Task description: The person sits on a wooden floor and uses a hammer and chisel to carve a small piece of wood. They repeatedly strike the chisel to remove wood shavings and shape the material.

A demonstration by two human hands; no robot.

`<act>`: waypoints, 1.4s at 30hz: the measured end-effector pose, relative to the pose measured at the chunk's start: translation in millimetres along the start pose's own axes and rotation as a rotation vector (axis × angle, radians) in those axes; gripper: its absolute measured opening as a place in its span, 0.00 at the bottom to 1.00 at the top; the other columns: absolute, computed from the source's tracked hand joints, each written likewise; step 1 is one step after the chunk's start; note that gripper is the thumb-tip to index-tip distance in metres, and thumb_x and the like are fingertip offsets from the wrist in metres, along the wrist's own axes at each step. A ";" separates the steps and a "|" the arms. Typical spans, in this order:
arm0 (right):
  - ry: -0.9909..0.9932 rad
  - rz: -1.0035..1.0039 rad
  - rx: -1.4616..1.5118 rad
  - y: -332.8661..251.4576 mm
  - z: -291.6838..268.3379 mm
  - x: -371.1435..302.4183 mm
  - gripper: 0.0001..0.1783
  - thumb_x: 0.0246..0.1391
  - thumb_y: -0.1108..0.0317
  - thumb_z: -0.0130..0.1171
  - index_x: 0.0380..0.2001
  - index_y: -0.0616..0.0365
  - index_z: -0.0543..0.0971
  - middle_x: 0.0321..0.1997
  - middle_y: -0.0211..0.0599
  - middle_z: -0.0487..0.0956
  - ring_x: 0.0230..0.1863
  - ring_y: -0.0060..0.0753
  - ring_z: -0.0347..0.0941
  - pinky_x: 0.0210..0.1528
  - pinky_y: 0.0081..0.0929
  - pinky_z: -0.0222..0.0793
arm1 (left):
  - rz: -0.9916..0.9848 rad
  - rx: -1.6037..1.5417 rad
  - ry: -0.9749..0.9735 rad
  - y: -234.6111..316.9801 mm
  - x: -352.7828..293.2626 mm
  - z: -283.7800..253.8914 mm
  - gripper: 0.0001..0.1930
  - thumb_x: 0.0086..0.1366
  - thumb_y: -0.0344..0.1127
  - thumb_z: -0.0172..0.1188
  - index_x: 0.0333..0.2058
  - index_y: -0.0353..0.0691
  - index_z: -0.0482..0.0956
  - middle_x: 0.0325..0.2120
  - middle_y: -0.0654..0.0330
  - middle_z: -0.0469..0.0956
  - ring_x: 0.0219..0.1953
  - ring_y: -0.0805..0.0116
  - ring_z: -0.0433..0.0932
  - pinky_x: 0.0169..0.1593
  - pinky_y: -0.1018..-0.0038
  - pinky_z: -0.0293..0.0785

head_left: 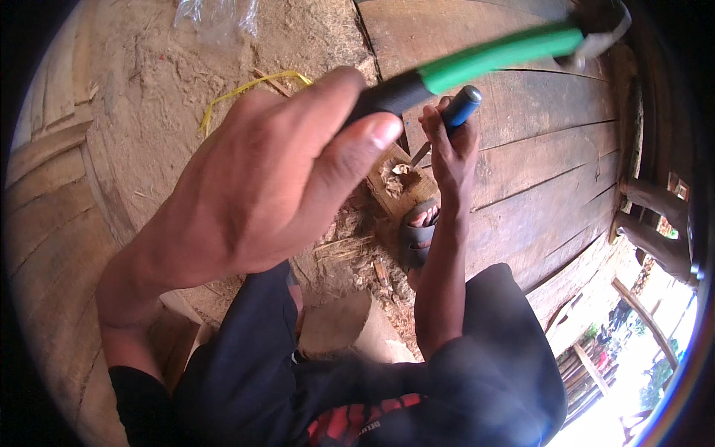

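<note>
Only the head view here, looking straight down. The left hand (pixel 261 186) is raised close to the camera, fingers wrapped tight around the black grip of a hammer (pixel 491 56). Its handle goes black to green and runs long-ways from the hand up toward the upper right, rising a bit as it goes, with the pale head at the far top-right end, partly lost at the rim of the picture.

Lower down, the right hand (pixel 453 145) is closed around a chisel (pixel 447 123) with a blue handle. The chisel stands tilted: handle end up and to the right, metal blade pointing down and left into a small wood block (pixel 398 186). The blade tip sits on the block, with chips in a hollowed spot there.

A sandalled foot (pixel 421 227) is right against the block's lower end. All around is dirt and shavings, a yellow strap (pixel 246 89) lies on the ground further up, and wide planks (pixel 536 149) run along the right.
</note>
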State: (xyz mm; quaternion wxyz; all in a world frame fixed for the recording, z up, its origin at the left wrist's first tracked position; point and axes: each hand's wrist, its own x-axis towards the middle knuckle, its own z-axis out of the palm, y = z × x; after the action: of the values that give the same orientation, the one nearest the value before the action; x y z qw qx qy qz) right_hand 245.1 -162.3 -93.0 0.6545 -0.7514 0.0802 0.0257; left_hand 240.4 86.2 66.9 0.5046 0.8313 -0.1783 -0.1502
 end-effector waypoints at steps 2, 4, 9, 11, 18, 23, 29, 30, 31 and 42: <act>-0.020 -0.043 -0.044 5.8 -7.2 2.0 0.08 0.59 0.72 0.61 0.34 0.58 0.70 0.28 0.24 0.67 0.31 0.19 0.63 0.34 0.21 0.62 | -0.187 0.085 -0.185 -6.8 3.2 3.3 0.21 0.76 0.48 0.45 0.35 0.33 0.71 0.12 0.60 0.64 0.13 0.72 0.65 0.19 0.67 0.61; -0.023 -0.037 -0.098 10.5 -12.3 3.4 0.09 0.59 0.71 0.62 0.34 0.58 0.70 0.28 0.24 0.67 0.31 0.18 0.62 0.34 0.21 0.62 | -0.261 0.115 -0.238 -8.6 4.4 1.2 0.21 0.76 0.49 0.45 0.36 0.33 0.71 0.13 0.61 0.64 0.14 0.71 0.64 0.19 0.67 0.61; -0.031 -0.038 -0.071 7.6 -9.3 1.8 0.09 0.62 0.67 0.60 0.35 0.58 0.71 0.30 0.27 0.74 0.33 0.18 0.70 0.36 0.18 0.65 | -0.230 0.019 -0.114 -10.8 -4.1 0.1 0.22 0.76 0.50 0.44 0.37 0.32 0.72 0.14 0.63 0.64 0.14 0.71 0.62 0.20 0.68 0.60; -0.033 -0.063 -0.045 11.0 -10.8 4.4 0.08 0.62 0.68 0.60 0.35 0.58 0.71 0.29 0.27 0.73 0.32 0.18 0.69 0.36 0.18 0.65 | -0.051 0.142 -0.013 -25.1 -4.8 9.3 0.22 0.76 0.50 0.44 0.36 0.33 0.72 0.14 0.66 0.64 0.14 0.74 0.62 0.19 0.70 0.60; -0.065 0.027 -0.009 6.2 -13.1 2.7 0.08 0.60 0.70 0.60 0.34 0.58 0.71 0.29 0.24 0.68 0.32 0.16 0.62 0.34 0.19 0.60 | -0.221 0.032 -0.106 -15.4 2.2 -1.2 0.23 0.76 0.52 0.42 0.35 0.36 0.73 0.14 0.69 0.64 0.14 0.77 0.61 0.18 0.73 0.59; 0.003 -0.028 0.022 10.8 -11.7 3.2 0.08 0.60 0.71 0.61 0.34 0.57 0.71 0.28 0.23 0.68 0.30 0.16 0.63 0.33 0.20 0.61 | -0.012 0.232 -0.026 -23.5 7.1 8.8 0.23 0.76 0.53 0.42 0.32 0.38 0.72 0.15 0.68 0.64 0.15 0.77 0.61 0.17 0.73 0.58; -0.045 -0.023 0.037 18.0 -21.2 10.0 0.09 0.60 0.70 0.61 0.36 0.58 0.71 0.28 0.25 0.70 0.30 0.17 0.65 0.33 0.20 0.62 | -0.082 0.209 -0.140 -24.1 0.7 7.6 0.23 0.75 0.54 0.43 0.32 0.39 0.73 0.15 0.68 0.63 0.14 0.76 0.59 0.16 0.73 0.57; -0.059 -0.019 0.081 21.3 -24.9 12.6 0.09 0.60 0.70 0.61 0.36 0.58 0.71 0.28 0.25 0.70 0.31 0.18 0.65 0.34 0.21 0.63 | -0.160 0.167 -0.185 -19.1 3.4 2.7 0.23 0.75 0.54 0.43 0.32 0.39 0.73 0.15 0.68 0.63 0.14 0.76 0.59 0.16 0.73 0.57; -0.054 -0.024 0.064 19.5 -23.5 10.8 0.09 0.60 0.70 0.61 0.36 0.58 0.71 0.28 0.25 0.70 0.30 0.18 0.65 0.33 0.20 0.63 | -0.245 0.120 -0.240 -18.0 3.9 2.4 0.23 0.75 0.54 0.43 0.32 0.39 0.73 0.15 0.68 0.63 0.13 0.76 0.59 0.15 0.73 0.57; -0.054 0.013 0.062 9.3 -20.0 8.0 0.09 0.61 0.68 0.61 0.36 0.58 0.71 0.27 0.23 0.70 0.30 0.17 0.66 0.33 0.19 0.63 | 0.105 0.124 0.113 -22.6 15.9 5.9 0.19 0.76 0.49 0.44 0.33 0.40 0.72 0.14 0.71 0.62 0.13 0.78 0.59 0.16 0.74 0.59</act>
State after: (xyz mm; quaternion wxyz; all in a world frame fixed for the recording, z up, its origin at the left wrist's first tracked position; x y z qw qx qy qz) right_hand 250.3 -184.0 -100.4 0.6791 -0.7293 0.0680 0.0478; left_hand 255.3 84.1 42.9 0.4687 0.8575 -0.2018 -0.0651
